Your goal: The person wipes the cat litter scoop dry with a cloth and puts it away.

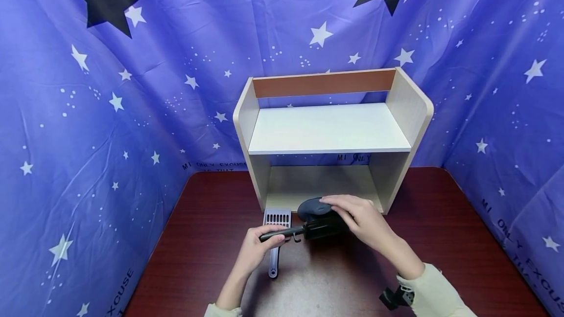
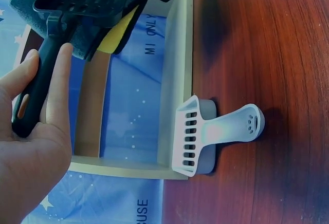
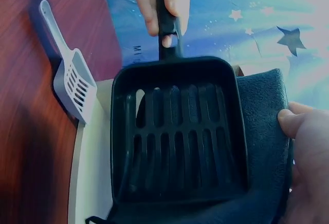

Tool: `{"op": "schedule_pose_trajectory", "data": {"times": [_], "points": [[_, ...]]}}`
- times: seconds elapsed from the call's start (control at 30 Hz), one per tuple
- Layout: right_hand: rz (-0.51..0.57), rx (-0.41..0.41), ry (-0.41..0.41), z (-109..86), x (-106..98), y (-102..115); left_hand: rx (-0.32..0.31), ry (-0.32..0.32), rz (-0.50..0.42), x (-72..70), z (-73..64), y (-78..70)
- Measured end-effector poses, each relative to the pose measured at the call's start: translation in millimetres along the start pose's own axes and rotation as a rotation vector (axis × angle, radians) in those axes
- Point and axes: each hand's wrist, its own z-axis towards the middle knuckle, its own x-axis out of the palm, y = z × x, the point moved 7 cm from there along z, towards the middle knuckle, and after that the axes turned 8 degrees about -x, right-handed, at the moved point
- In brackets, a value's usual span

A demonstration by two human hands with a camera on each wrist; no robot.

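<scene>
My left hand (image 1: 257,248) grips the handle of a black slotted litter scoop (image 3: 180,130) between thumb and fingers. The scoop is held above the table, in front of the shelf. With my right hand (image 1: 365,221) I pinch a dark grey-blue cloth (image 3: 264,116), which lies against the back of the scoop. In the left wrist view the cloth shows a yellow side (image 2: 117,38) and a black loop at one corner. A second litter scoop (image 2: 226,127), pale grey, rests on the table with its slotted head at the shelf's front edge.
A two-level shelf unit (image 1: 330,128) with a white upper board and pale wood sides stands at the back of the dark red-brown table (image 1: 211,219). A blue curtain (image 1: 185,28) printed with stars surrounds the table. A black device (image 1: 396,297) is strapped at my right wrist.
</scene>
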Motion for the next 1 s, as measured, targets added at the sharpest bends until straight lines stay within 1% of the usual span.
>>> {"op": "schedule_pose_trajectory", "data": {"times": [0.1, 0.2, 0.3, 0.37, 0.47, 0.63, 0.73, 1.0], "points": [[-0.016, -0.074, 0.018, 0.5, 4.1, 7.3, 0.003, 0.007, -0.01, 0.8, -0.3, -0.6], [-0.018, -0.121, 0.045, -1.4, 7.7, 10.2, 0.004, 0.004, -0.023, 0.1, -0.9, -0.9], [-0.005, -0.131, 0.087, -4.0, 10.1, 9.2, 0.007, 0.001, -0.035, -1.4, -1.3, -0.3], [0.008, -0.136, 0.098, -5.5, 10.5, 8.1, 0.009, 0.001, -0.038, -2.4, -1.3, 0.6], [0.012, -0.125, 0.121, -7.6, 10.4, 5.8, 0.012, 0.002, -0.039, -3.2, -1.1, 1.8], [0.042, -0.084, 0.124, -11.8, 8.9, -0.8, 0.017, -0.011, -0.033, -5.3, -2.2, 1.9], [0.07, -0.052, 0.106, -14.5, 7.5, -5.5, 0.021, -0.02, -0.037, -6.8, -2.9, 1.0], [0.074, 0.001, 0.023, -22.7, 5.1, -14.9, 0.031, -0.069, -0.051, -12.4, -2.8, -0.9]]}}
